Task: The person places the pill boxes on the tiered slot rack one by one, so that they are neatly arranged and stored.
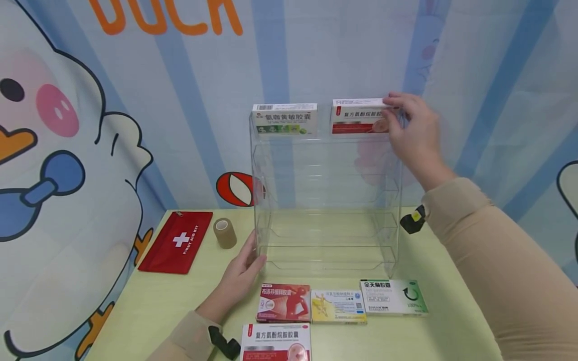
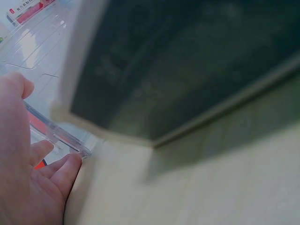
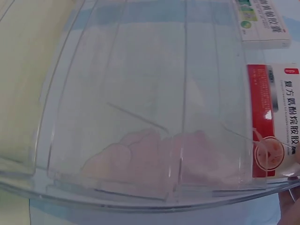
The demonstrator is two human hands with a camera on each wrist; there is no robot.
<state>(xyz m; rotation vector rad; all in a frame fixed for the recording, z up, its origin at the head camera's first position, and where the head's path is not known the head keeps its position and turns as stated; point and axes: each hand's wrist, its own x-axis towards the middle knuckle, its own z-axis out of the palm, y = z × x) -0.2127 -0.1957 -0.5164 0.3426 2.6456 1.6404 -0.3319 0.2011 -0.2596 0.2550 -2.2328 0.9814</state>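
A clear plastic tiered rack (image 1: 255,190) stands on the table. My right hand (image 1: 417,130) pinches the right end of a white-and-red medicine box (image 1: 356,120), which sits upright in the top tier; the fingertips lie on its top edge, the thumb on its front. In the right wrist view, this same medicine box (image 3: 289,93) stands behind the tier's clear lip. A white-and-green medicine box (image 1: 285,120) occupies the left of that tier. Low on the rack's left side, my left hand (image 1: 235,278) grips the wall, its thumb in front and the other fingers partly hidden behind.
In front of the rack lie a red medicine box (image 1: 283,303), a yellow-and-white one (image 1: 338,307), a green-and-white one (image 1: 394,297) and another white-and-red one (image 1: 276,346). A red first aid pouch (image 1: 176,243) and a tan bandage roll (image 1: 225,233) lie left. A printed curtain (image 1: 343,55) hangs behind.
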